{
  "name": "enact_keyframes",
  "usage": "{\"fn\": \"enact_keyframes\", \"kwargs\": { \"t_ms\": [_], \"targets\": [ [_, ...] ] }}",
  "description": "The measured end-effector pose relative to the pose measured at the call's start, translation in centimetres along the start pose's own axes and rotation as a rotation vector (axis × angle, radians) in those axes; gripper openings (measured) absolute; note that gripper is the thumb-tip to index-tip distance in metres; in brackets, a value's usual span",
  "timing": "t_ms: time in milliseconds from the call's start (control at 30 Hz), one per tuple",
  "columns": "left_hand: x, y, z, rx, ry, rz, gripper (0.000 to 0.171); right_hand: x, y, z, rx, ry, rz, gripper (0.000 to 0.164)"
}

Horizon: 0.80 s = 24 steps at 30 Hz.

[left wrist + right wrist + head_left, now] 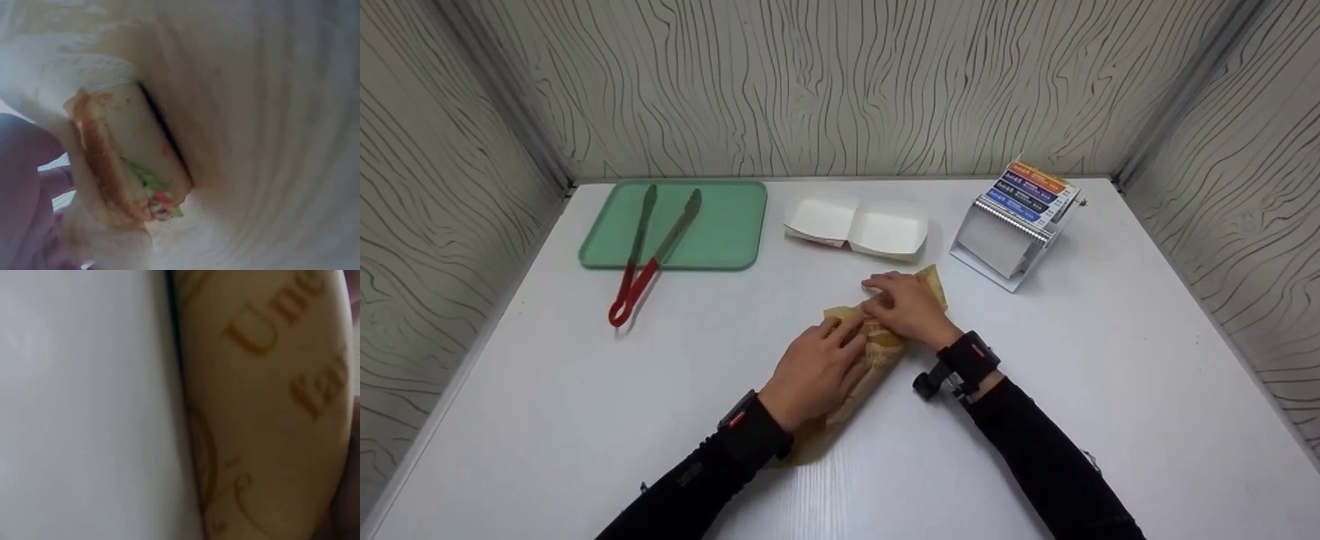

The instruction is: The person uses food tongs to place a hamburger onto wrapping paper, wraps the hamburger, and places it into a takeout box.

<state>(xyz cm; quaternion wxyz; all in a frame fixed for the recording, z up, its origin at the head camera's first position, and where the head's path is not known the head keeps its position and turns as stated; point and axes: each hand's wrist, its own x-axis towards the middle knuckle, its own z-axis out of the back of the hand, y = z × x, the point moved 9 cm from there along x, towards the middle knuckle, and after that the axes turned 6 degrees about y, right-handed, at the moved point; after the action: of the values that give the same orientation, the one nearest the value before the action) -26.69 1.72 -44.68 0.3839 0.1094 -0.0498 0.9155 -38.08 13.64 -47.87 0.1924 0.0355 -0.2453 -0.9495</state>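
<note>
Brown printed wrapping paper (886, 349) lies slantwise across the white table in the head view, folded into a long roll. My left hand (817, 367) grips its near part from the left, fingers curled over the top. Farther along, my right hand (913, 306) holds the paper close to its far end, fingertips near those of the left. Inside the paper, the left wrist view shows a sandwich (132, 140) with a browned edge and green and red bits of filling. Large brown letters cover the paper (270, 394) in the right wrist view.
A green tray (727, 236) stands at the back left, with red-handled tongs (643, 285) lying partly on it. An opened white paper box (889, 229) sits behind the hands. At the back right is a metal dispenser (997, 244) with coloured labels (1024, 193).
</note>
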Motion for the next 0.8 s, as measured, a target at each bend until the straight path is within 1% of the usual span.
{"fn": "enact_keyframes", "kwargs": {
  "t_ms": [67,133,233,300,367,433,500,533,567,600,633,700,767,800],
  "targets": [
    [0.2,0.0,-0.2,-0.024,0.009,0.009,0.035,-0.1,-0.9,0.2,-0.054,0.015,-0.044,0.055],
    [0.3,0.1,-0.4,-0.047,0.019,0.023,0.032,-0.2,-1.5,0.4,-0.096,0.031,-0.069,0.063],
    [0.3,0.3,-0.6,-0.070,0.036,0.046,0.032,-0.3,-2.0,0.9,-0.121,0.052,-0.094,0.068],
    [0.2,0.4,-0.8,-0.084,0.055,0.057,0.031,-0.5,-2.4,1.4,-0.131,0.057,-0.126,0.067],
    [0.2,0.5,-0.7,-0.092,0.058,0.058,0.031,-0.7,-3.1,2.1,-0.151,0.068,-0.173,0.063],
    [0.1,0.4,-0.7,-0.090,0.047,0.056,0.030,-1.0,-3.9,2.6,-0.165,0.085,-0.213,0.058],
    [0.0,0.4,-0.5,-0.086,0.029,0.053,0.030,-1.1,-4.7,3.0,-0.158,0.099,-0.226,0.052],
    [-0.1,0.3,-0.5,-0.084,0.020,0.053,0.029,-1.2,-5.0,3.2,-0.135,0.102,-0.223,0.046],
    [-0.1,0.3,-0.5,-0.081,0.013,0.054,0.029,-1.2,-5.3,3.4,-0.095,0.102,-0.214,0.041],
    [-0.2,0.3,-0.4,-0.077,0.007,0.055,0.029,-1.2,-5.6,3.6,-0.029,0.102,-0.194,0.036],
    [-0.2,0.3,-0.4,-0.074,0.003,0.057,0.028,-1.3,-6.0,3.8,0.059,0.101,-0.175,0.031],
    [-0.2,0.3,-0.4,-0.073,-0.001,0.059,0.028,-1.6,-6.9,4.2,0.283,0.094,-0.148,0.026],
    [-0.2,0.3,-0.4,-0.069,-0.004,0.059,0.028,-2.2,-8.0,4.4,0.513,0.099,-0.128,0.027],
    [-0.2,0.2,-0.3,-0.070,-0.005,0.056,0.027,-2.7,-8.5,4.3,0.603,0.118,-0.131,0.026]
  ]
}}
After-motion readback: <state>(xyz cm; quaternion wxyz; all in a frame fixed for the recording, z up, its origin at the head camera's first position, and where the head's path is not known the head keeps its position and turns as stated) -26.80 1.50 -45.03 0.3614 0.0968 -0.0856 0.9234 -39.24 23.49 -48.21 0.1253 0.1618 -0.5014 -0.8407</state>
